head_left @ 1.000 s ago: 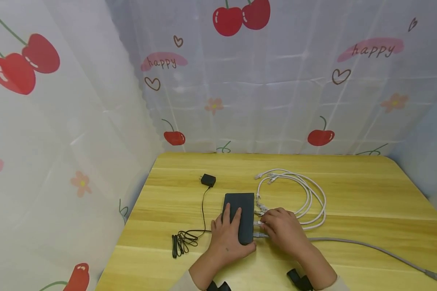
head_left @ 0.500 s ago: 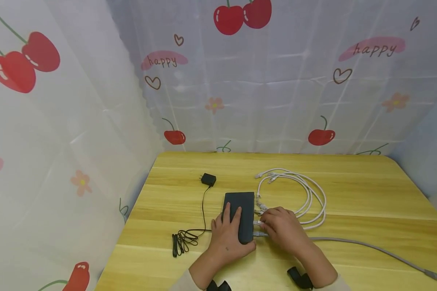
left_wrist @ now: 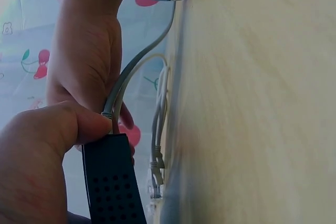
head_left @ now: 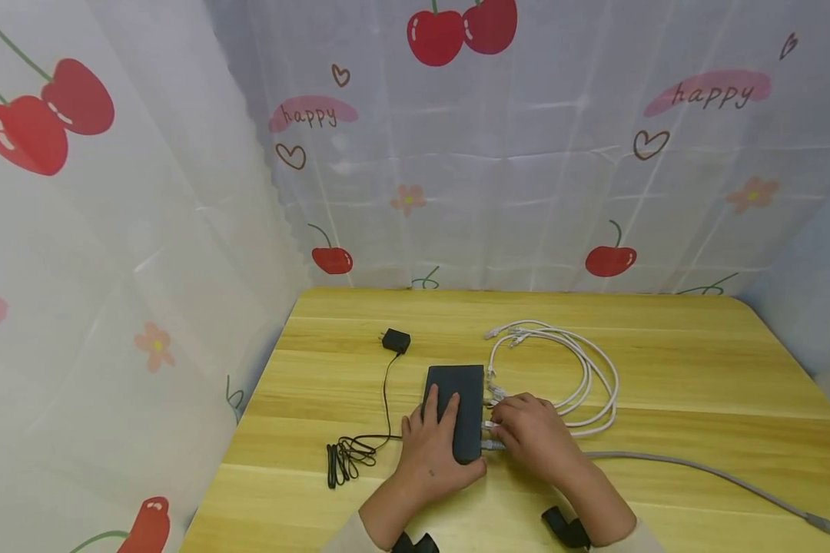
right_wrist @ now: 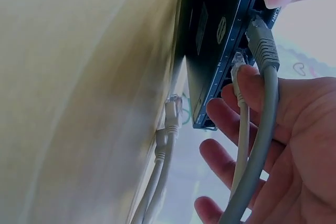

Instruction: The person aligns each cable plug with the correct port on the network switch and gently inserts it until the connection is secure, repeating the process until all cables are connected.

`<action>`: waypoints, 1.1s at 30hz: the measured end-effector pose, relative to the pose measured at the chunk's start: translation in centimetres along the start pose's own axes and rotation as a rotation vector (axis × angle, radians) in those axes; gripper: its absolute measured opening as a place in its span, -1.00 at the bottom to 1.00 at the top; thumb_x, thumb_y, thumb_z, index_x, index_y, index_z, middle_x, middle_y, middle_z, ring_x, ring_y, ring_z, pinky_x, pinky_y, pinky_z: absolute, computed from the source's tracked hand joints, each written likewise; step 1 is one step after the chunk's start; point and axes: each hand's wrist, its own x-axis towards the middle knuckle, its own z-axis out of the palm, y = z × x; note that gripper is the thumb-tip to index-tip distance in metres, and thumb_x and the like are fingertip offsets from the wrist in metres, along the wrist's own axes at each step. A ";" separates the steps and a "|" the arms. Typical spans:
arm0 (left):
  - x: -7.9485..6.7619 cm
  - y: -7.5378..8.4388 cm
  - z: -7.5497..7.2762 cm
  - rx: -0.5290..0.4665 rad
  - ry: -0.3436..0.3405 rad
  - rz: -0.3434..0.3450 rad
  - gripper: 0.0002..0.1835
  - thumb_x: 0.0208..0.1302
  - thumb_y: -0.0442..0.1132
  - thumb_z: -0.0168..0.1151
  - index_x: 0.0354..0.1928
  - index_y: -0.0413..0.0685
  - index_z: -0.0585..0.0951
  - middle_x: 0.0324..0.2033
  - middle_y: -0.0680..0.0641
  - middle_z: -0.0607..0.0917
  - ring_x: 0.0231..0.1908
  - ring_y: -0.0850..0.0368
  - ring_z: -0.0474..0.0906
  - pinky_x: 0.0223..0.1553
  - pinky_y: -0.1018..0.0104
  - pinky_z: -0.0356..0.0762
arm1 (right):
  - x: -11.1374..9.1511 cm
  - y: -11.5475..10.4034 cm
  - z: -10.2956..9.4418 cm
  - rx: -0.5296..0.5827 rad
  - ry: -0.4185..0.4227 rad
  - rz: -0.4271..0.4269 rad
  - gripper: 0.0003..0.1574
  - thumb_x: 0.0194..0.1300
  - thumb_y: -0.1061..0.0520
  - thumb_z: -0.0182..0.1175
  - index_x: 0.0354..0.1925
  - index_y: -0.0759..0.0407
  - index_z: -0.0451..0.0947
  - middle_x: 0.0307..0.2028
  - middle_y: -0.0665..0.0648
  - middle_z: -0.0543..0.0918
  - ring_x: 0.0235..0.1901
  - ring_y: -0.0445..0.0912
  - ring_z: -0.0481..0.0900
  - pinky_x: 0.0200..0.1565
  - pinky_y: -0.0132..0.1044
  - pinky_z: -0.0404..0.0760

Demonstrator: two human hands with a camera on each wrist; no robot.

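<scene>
Gripping the box (head_left: pixel 469 415) with my left hand (head_left: pixel 429 453), I pinch the white plug (right_wrist: pixel 237 72) in my right hand (head_left: pixel 536 434); plugging in, I judge, needs a straight push.

Between the left hand (head_left: pixel 429 449) and the right hand (head_left: pixel 534 432) the gap is tight (the black box (head_left: pixel 469 418), a grey plug (right_wrist: pixel 262 45) and the pinched white plug (right_wrist: pixel 238 77) crowd it). Beyond the right hand, looped white cables (head_left: pixel 616 380) bar the way; to its right a grey cable (head_left: pixel 664 458) crosses. Left of the left hand lies a bundled black cord (head_left: pixel 333 467). Nearer the person, bare tabletop (head_left: pixel 491 511) lets a hand through between the forearms.
</scene>
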 end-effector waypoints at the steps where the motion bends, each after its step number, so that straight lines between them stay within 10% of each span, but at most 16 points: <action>1: 0.0 0.0 0.0 0.001 0.003 0.002 0.07 0.03 0.34 0.29 0.57 0.17 0.13 0.56 -0.21 -0.07 0.37 -0.38 0.17 0.26 -0.44 0.08 | 0.0 0.0 0.0 0.012 0.004 -0.008 -0.87 0.19 0.09 0.44 -0.27 0.01 0.68 -0.21 -0.05 0.72 -0.10 0.00 0.62 -0.07 0.08 0.56; 33: 0.1 -0.2 0.1 0.021 0.012 0.025 0.06 -0.03 0.33 0.33 0.54 0.17 0.22 0.56 -0.19 -0.03 0.37 -0.46 0.15 0.23 -0.29 0.27 | 0.4 0.3 1.1 0.222 0.000 -0.032 -0.87 0.10 0.27 0.46 -0.38 0.08 0.72 0.35 0.38 0.40 0.42 0.42 0.14 0.10 0.44 0.35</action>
